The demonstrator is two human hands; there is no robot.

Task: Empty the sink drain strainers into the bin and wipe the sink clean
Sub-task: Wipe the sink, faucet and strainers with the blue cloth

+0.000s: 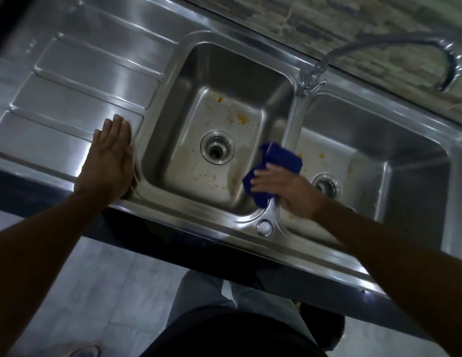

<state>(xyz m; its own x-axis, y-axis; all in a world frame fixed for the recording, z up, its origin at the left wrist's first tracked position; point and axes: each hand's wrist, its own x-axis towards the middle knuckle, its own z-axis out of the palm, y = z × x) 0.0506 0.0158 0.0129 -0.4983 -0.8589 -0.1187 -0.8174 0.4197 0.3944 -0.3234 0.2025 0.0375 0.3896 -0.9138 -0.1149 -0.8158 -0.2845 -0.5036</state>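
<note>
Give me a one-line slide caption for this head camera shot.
Right hand wipes a blue cloth along the divider of a stained double sink; left hand braces on the drainboard.

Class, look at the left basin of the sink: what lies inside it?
Inside the left basin: an open drain and orange food specks on a smeared floor. The blue cloth in the right hand hides the near-right corner.

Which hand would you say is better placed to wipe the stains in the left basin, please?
Right. The right hand already holds the cloth at the left basin edge; the left hand lies flat on the drainboard.
</note>
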